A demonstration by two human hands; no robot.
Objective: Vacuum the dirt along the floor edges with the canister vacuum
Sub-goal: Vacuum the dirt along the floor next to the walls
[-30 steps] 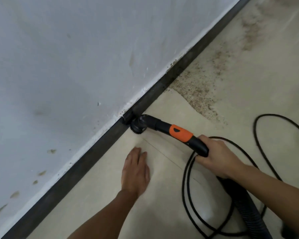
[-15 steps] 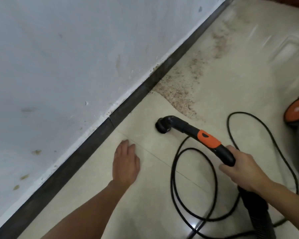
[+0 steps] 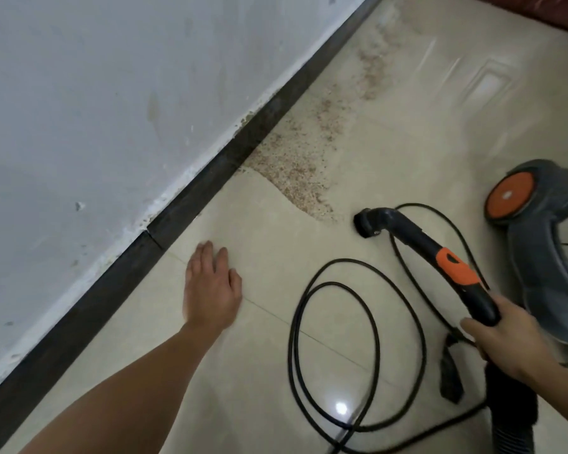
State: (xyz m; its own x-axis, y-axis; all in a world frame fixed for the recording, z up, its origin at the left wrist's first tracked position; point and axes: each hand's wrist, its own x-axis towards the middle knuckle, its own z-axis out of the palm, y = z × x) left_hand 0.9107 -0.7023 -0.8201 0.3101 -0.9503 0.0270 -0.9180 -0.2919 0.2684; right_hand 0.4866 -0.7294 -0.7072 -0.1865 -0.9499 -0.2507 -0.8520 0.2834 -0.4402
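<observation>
Brush nozzle of the vacuum wand sits low at the tile floor, just beside the near tip of the dirt patch & apart from the dark skirting board; can't tell if the bristles touch. Right hand grips the wand's black handle below the orange slider, fingers wrapped round it. Left hand lies flat on the floor near the skirting, fingers straight, holding nothing; prob. a prop for body weight. Canister vacuum stands at right, close behind the wand. Power cord loops on the floor btw. the hands.

Step in hand, as I read it: clear the grit band that runs along the skirting toward the far end. To do it well:
- Bring the nozzle onto the patch's near edge, bristles flat.
- Run slow strokes w/ the brush rim tight against the skirting/floor joint, then overlap passes outward.
- Steer clear of the cord loops.
- Shift the left hand fwd before the reach gets stretched.
</observation>
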